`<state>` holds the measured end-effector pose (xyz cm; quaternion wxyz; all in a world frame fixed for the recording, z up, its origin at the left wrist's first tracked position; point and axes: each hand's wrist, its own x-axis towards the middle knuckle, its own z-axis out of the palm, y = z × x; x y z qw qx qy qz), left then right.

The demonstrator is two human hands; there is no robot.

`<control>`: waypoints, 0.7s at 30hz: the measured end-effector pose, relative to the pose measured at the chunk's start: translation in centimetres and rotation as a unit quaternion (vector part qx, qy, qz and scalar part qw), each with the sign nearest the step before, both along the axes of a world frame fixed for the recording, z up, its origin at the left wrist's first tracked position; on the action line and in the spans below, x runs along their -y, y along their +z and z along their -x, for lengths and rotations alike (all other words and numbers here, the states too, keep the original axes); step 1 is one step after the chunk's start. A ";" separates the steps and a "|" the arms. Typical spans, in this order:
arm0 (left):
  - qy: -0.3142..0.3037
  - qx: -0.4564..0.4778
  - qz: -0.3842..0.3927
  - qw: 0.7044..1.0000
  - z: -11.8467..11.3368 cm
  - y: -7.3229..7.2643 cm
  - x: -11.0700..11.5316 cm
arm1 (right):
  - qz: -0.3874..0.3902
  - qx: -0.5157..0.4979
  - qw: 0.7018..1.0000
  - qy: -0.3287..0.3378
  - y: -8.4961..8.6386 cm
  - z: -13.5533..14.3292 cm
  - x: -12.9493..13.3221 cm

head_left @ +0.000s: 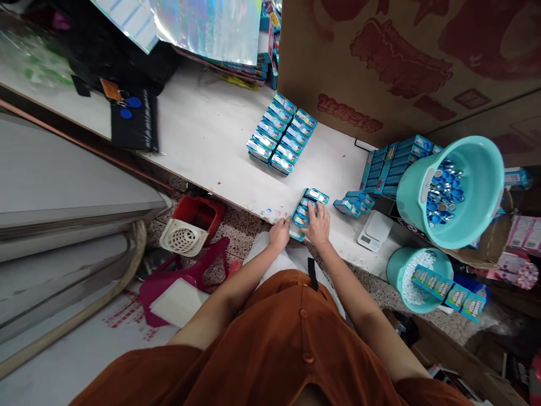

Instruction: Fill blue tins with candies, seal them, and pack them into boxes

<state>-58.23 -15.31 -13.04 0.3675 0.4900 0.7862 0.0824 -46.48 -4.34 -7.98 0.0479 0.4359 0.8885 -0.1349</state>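
Note:
At the table's front edge, a short row of small blue tins [316, 195] with shiny lids stands in what looks like a shallow blue display box [297, 234]. My right hand [319, 224] reaches over this row, its fingers and thumb curved round some of the tins. Close by on the left, my left hand [279, 235] is closed at the box's near corner; what its fingers pinch is hidden. Farther back are two filled rows of similar tins [270, 132]. Several loose blue boxes [354, 204] lie to the right of my right hand.
A digital scale [375, 230] sits at the right, near a turquoise bucket [482, 186] of blue-and-silver pieces and a lower bucket [395, 265] of white pellets. Stacked blue boxes [380, 166] stand by a large carton [359, 62]. A magenta stool [181, 282] is below left.

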 end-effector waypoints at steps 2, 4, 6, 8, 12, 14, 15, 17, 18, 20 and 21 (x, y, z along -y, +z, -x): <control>0.002 0.009 -0.010 1.000 0.2 0.0 0.1 | 0.001 -0.003 1.000 -0.009 -0.1 0.0 0.3; 0.000 0.012 -0.015 1.000 0.3 0.0 0.3 | -0.003 -0.009 1.000 -0.019 -0.1 0.0 0.6; -0.009 0.003 -0.013 1.000 0.3 0.0 0.4 | -0.016 -0.023 0.999 -0.026 0.0 -0.3 0.6; -0.017 -0.007 -0.010 1.000 0.2 -0.1 0.5 | -0.023 -0.045 0.999 -0.019 0.4 -1.5 0.1; -0.002 -0.003 -0.045 0.999 -0.3 -0.2 0.8 | -0.040 -0.074 0.995 -0.053 0.9 -6.2 -2.3; 0.014 0.000 -0.072 0.997 -0.7 -0.1 0.9 | -0.065 -0.060 0.990 -0.108 0.7 -8.9 -3.6; 0.020 0.000 -0.083 0.996 -0.9 0.0 1.0 | -0.073 -0.046 0.988 -0.125 0.4 -10.1 -4.1; 0.031 -0.003 -0.101 0.994 -1.3 0.2 1.3 | -0.070 -0.016 0.989 -0.127 -0.3 -11.6 -4.7; 0.036 -0.006 -0.108 0.993 -1.5 0.4 1.4 | -0.063 -0.006 0.991 -0.120 -0.6 -12.0 -4.7; 0.049 -0.017 -0.118 0.992 -1.8 0.8 1.8 | -0.058 -0.001 0.992 -0.111 -1.2 -12.4 -4.5; 0.057 -0.024 -0.120 0.991 -1.9 1.0 2.0 | -0.061 -0.005 0.992 -0.113 -1.4 -12.5 -4.4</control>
